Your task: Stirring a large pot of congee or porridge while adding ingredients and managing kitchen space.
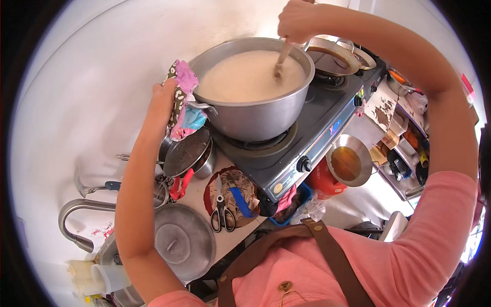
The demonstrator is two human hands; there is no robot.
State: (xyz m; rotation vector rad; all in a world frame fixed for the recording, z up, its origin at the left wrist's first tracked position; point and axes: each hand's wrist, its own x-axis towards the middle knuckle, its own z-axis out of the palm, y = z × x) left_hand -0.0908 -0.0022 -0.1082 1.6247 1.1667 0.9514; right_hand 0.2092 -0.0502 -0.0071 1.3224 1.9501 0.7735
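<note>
A large aluminium pot [255,121] sits on the near burner of a black gas stove [249,163]. Pale, creamy liquid [241,76] fills much of it. My right hand [297,21] is closed around a wooden stirring stick [284,57], held steeply over the pot with its lower end in the liquid. At the pot's left side, my left hand [165,94] grips a folded patchwork cloth [186,80] of pink, blue and dark patterned fabric. The cloth is against the pot's side handle [203,106]; whether the fingers close on the handle beneath it is hidden.
A wide pan of dark liquid [330,59] stands on the far burner. Below the stove's front, a metal bowl [347,159] of amber liquid rests above a red gas cylinder [322,178]. Scissors [220,211], a pot lid [184,241] and a faucet [76,207] are nearby.
</note>
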